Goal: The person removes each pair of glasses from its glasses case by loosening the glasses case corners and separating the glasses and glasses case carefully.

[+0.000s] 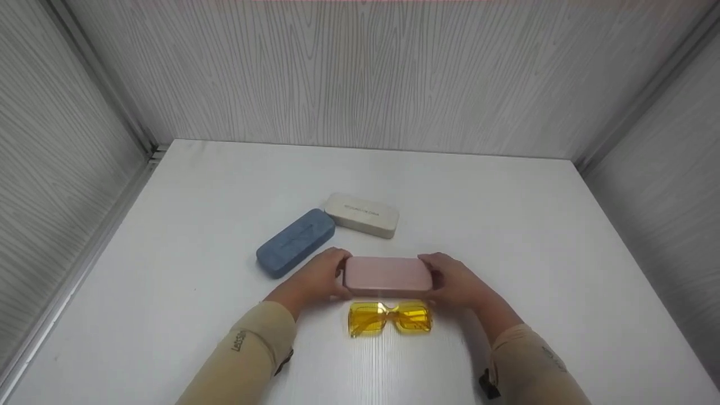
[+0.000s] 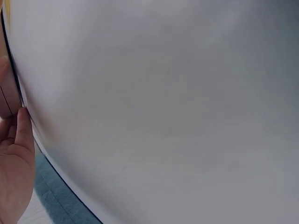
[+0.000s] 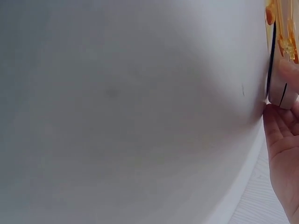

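Note:
A pink glasses case lies crosswise in front of me in the head view, its lid down. My left hand grips its left end, thumb at the near side and fingers at the far corner. At the opposite end my right hand holds it the same way. Just nearer than the case lie glasses with yellow frames and lenses. In the right wrist view, the case's end shows a dark seam beside the fingers; the left wrist view catches the other end at its edge.
A blue glasses case lies at an angle beyond my left hand. Touching or nearly touching its far end is a cream case with lettering on the lid. All rest on a white table bounded by grey wood-grain panels.

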Demonstrator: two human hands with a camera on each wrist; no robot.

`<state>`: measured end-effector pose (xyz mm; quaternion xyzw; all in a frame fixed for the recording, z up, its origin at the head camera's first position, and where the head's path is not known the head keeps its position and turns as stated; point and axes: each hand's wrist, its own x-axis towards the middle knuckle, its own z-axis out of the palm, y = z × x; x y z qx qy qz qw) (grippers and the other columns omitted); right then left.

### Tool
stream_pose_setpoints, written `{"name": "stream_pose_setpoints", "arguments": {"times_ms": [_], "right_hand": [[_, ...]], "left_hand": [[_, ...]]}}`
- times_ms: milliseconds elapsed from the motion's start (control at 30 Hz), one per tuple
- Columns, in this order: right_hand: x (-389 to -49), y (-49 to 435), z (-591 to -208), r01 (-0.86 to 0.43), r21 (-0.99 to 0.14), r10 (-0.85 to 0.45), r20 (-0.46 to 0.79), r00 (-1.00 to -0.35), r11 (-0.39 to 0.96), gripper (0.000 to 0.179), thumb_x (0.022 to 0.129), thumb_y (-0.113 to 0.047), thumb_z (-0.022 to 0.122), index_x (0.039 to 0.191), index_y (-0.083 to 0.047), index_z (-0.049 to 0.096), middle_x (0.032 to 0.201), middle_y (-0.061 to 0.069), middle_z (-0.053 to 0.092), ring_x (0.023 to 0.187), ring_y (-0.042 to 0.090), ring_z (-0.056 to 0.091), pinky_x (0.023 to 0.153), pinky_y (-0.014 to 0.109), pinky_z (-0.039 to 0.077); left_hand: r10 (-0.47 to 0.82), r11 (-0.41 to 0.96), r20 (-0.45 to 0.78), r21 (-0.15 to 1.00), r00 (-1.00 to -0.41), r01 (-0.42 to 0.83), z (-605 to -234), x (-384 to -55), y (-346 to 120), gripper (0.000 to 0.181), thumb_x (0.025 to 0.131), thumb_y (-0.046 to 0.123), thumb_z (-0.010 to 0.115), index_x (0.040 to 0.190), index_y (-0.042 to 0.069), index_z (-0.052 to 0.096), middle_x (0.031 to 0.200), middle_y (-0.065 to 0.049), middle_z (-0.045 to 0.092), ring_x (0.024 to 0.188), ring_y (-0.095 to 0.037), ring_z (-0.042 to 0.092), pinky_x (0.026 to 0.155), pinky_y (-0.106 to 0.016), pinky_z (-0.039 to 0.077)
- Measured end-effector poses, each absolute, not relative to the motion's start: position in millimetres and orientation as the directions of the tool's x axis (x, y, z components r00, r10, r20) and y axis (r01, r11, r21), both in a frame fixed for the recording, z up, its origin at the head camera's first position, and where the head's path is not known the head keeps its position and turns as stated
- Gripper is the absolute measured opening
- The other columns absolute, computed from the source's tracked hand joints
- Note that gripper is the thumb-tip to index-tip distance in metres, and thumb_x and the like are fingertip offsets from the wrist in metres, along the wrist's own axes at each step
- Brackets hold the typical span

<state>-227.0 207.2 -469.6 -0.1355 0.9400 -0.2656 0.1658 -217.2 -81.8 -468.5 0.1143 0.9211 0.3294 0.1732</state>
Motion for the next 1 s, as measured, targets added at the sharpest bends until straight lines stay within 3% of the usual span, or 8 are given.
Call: {"name": "stream_pose_setpoints", "arguments": {"times_ms": [200, 400, 700, 1000], "right_hand": [[-231, 218, -469, -0.124, -0.58, -0.326, -0.257, -0.91, 0.805, 0.08, 0.071, -0.03, 0.078, 0.139, -0.022, 0.038, 0.137, -0.003, 0.043, 0.125, 0.019, 0.04, 0.102, 0.041, 0.036], [-234, 233, -460, -0.056, -0.64, -0.292, -0.269, -0.918, 0.766, 0.081, 0.071, -0.027, 0.078, 0.14, -0.022, 0.036, 0.141, 0.0, 0.038, 0.128, 0.023, 0.039, 0.102, 0.043, 0.036], [-238, 270, -447, -0.037, -0.748, -0.284, -0.205, -0.937, 0.663, 0.075, 0.074, -0.015, 0.075, 0.138, -0.022, 0.037, 0.14, 0.001, 0.039, 0.129, 0.026, 0.038, 0.101, 0.042, 0.037], [-236, 310, -443, 0.029, -0.798, -0.244, -0.219, -0.945, 0.602, 0.079, 0.075, -0.01, 0.074, 0.142, -0.02, 0.032, 0.145, 0.006, 0.031, 0.132, 0.029, 0.031, 0.103, 0.044, 0.034]], "left_hand": [[0.336, 0.791, -0.247, 0.599, -0.909, 0.129, -461, -226, -72, 0.066, 0.064, 0.023, 0.083, 0.12, 0.012, 0.05, 0.11, 0.002, 0.051, 0.1, -0.014, 0.047, 0.097, -0.03, 0.04], [0.345, 0.757, -0.234, 0.642, -0.909, 0.122, -450, -234, -59, 0.067, 0.064, 0.02, 0.083, 0.122, 0.015, 0.05, 0.119, 0.0, 0.051, 0.11, -0.016, 0.047, 0.1, -0.033, 0.038], [0.388, 0.664, -0.106, 0.721, -0.915, 0.198, -438, -249, -30, 0.057, 0.077, 0.023, 0.074, 0.128, 0.017, 0.05, 0.126, 0.001, 0.051, 0.117, -0.015, 0.047, 0.098, -0.03, 0.041], [0.347, 0.642, -0.127, 0.754, -0.929, 0.137, -431, -255, 13, 0.067, 0.079, 0.014, 0.071, 0.138, 0.016, 0.039, 0.136, 0.0, 0.044, 0.121, -0.013, 0.044, 0.1, -0.026, 0.039]]}}
